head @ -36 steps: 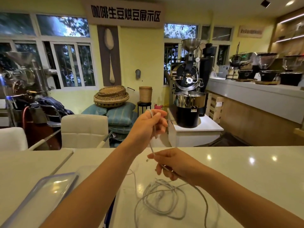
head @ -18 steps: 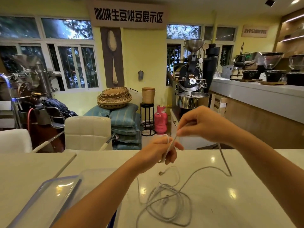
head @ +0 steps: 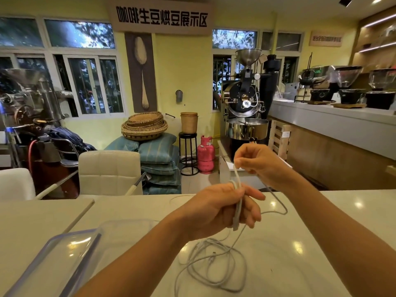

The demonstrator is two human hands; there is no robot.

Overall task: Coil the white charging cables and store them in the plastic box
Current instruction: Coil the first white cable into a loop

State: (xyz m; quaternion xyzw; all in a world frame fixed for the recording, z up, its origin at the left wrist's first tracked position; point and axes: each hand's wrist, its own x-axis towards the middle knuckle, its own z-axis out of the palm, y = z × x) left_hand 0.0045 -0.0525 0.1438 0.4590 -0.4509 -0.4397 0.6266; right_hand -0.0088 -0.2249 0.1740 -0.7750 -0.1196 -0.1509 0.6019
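My left hand [head: 222,209] is closed around a few loops of a white charging cable [head: 237,211], held above the white table [head: 321,254]. My right hand [head: 259,161] is higher and slightly right, pinching the same cable's strand above the left fingers. From there the cable trails in a loose arc to the right and down to a tangled heap of white cables [head: 214,266] lying on the table. The clear plastic box [head: 126,230] sits left of my left forearm, with its blue-rimmed lid [head: 49,262] leaning at its near left side.
Two pale chairs [head: 109,172] stand at the table's far edge. A seam splits the tabletop at left. Beyond are stacked sacks with woven baskets, a pink gas cylinder [head: 205,155], a coffee roaster [head: 246,116] and a counter with grinders at right.
My right hand rose from the table and carried the cable up and over my left hand. More loops now lie around the left fingers, and the left hand dropped lower.
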